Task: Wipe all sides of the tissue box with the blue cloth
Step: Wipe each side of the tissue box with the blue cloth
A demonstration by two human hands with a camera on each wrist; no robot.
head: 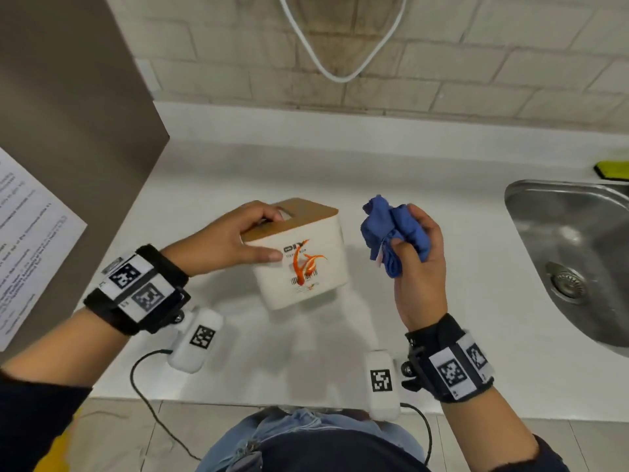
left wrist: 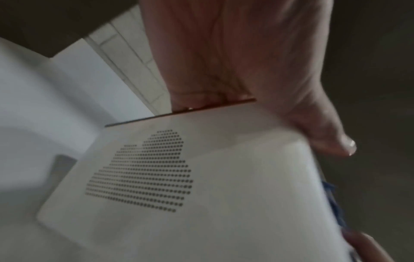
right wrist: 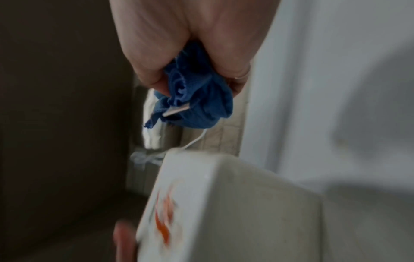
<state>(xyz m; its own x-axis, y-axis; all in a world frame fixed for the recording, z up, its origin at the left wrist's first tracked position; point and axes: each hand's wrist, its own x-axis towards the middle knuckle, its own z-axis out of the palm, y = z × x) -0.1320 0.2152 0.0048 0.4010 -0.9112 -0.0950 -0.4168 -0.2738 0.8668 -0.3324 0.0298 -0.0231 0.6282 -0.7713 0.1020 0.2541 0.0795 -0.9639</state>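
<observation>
Left hand (head: pixel 243 238) grips the tissue box (head: pixel 303 264); right hand (head: pixel 420 264) clutches the bunched blue cloth (head: pixel 391 229).

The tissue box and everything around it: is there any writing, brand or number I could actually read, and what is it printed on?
"DIY": large dark letters on the tissue box, front face, partly crossed by the orange drawing.
Smaller line beneath it: seems to read "TISSUE BOX", blurred.
Fine print under the barcode-like stripes: too small to read.
Sheet of paper at left: lines of text, blurred, unreadable.
Square black-and-white markers on the wristbands: patterns, no words.
</observation>
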